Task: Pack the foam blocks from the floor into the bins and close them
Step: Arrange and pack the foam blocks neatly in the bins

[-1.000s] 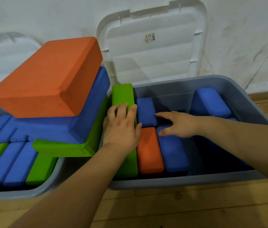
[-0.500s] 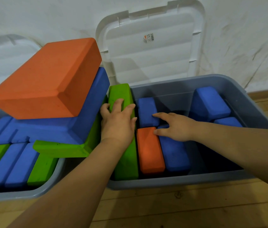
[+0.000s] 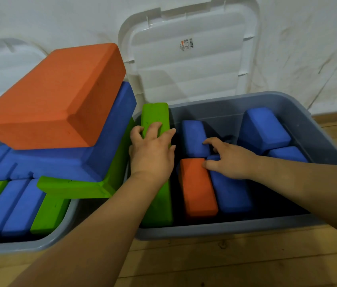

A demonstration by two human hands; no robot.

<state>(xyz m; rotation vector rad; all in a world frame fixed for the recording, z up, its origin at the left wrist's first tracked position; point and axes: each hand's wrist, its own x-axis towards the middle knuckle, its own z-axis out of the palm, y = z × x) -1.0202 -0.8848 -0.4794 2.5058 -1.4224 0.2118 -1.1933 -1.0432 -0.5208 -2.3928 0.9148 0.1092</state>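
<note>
The right grey bin (image 3: 225,230) stands open and holds several foam blocks. A green block (image 3: 155,114) stands on edge along its left wall; my left hand (image 3: 152,152) grips its top edge, thumb on the left face and fingers curled over the right. Beside it lie an orange block (image 3: 196,189), a far blue block (image 3: 193,135) and a near blue block (image 3: 231,193). My right hand (image 3: 230,160) has bent fingers round the far end of the near blue block, its index tip touching the far one. Two more blue blocks (image 3: 265,129) sit at the right.
The left grey bin (image 3: 18,245) is packed with blue and green blocks, and on top leans a stack: a big orange block (image 3: 56,96) over a blue one (image 3: 85,162) and a green one (image 3: 74,187). White lids (image 3: 184,65) lean against the wall. Wooden floor lies in front.
My left hand slid a little farther along the green block and closed round its top. The fingers of my right hand went from flat to bent over the blue blocks.
</note>
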